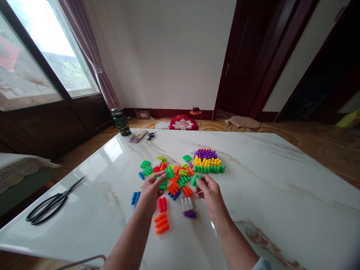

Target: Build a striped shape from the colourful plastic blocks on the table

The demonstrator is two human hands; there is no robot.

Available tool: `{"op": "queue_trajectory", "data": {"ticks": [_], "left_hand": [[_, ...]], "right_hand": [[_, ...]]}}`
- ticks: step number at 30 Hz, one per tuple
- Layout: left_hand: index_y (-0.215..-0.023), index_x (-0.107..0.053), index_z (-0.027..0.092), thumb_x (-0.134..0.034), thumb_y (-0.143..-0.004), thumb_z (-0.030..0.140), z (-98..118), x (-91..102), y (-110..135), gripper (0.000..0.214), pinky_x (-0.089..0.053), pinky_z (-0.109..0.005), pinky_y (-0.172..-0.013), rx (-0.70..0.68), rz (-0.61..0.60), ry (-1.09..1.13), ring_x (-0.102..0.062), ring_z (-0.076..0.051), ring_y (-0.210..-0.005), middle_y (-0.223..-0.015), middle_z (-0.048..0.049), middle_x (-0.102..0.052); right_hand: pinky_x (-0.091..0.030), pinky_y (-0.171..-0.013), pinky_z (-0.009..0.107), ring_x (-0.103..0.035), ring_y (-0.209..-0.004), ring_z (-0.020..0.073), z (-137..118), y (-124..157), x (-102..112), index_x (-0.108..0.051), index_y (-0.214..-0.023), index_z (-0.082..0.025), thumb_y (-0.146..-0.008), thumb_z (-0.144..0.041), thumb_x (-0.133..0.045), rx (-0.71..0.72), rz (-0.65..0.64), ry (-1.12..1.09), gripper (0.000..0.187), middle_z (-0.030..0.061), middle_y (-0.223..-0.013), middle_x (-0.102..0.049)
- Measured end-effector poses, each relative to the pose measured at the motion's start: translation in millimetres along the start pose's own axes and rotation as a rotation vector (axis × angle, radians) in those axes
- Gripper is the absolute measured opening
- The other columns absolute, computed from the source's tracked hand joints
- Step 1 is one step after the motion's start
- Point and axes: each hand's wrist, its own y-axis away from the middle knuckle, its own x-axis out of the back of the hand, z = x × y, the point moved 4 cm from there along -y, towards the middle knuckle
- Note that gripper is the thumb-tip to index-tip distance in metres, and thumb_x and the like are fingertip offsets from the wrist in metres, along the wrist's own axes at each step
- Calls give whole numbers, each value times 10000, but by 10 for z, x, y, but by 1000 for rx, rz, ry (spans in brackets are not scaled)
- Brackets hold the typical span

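Green block, pinched in right hand fingers, left hand clutching green piece

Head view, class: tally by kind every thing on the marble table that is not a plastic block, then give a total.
Scissors: 1
Phone: 1
Bunch of keys: 1
Green bottle: 1
Total: 4

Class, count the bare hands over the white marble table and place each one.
2, none hidden. The left hand pinches a green plastic block in the loose block pile; the right hand holds a second green block.
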Motion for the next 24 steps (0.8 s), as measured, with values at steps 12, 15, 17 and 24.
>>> {"op": "queue_trajectory", "data": {"ticks": [12, 15, 17, 24], "left_hand": [[-908, -659, 146, -746, -703, 281, -135, -526, 346, 260, -390, -133, -393, 369, -266, 292, -560, -66, -492, -698, -5, -634], [-1037, -663, 189, -729, -709, 301, -113, -545, 367, 352, -417, -146, -420, 299, -325, 203, -590, -74, -517, -751, 8, -642], [-1098, -650, 199, -708, -713, 268, -101, -532, 364, 396, -439, -156, -442, 309, -325, 222, -599, -76, -530, -782, 3, -649], [-946, -683, 176, -740, -688, 418, -52, -520, 392, 358, -366, -142, -414, 282, -295, 149, -556, -71, -543, -776, -6, -648]], "right_hand": [[-376, -390, 206, -504, -480, 117, 72, 190, -226, -617, -893, -213, -700, -645, -662, -244, -169, -155, 475, -1, -627, -615], [-293, -387, 180, -436, -432, 81, 15, 156, -145, -612, -825, -203, -654, -570, -738, -219, -115, -58, 424, -32, -563, -575], [-280, -394, 180, -414, -422, 65, -11, 128, -104, -613, -808, -201, -632, -518, -761, -204, -90, -45, 392, -46, -570, -571], [-328, -439, 189, -474, -465, 79, -45, 122, -74, -598, -758, -194, -656, -536, -737, -161, -47, -58, 383, -38, -579, -586]]}}
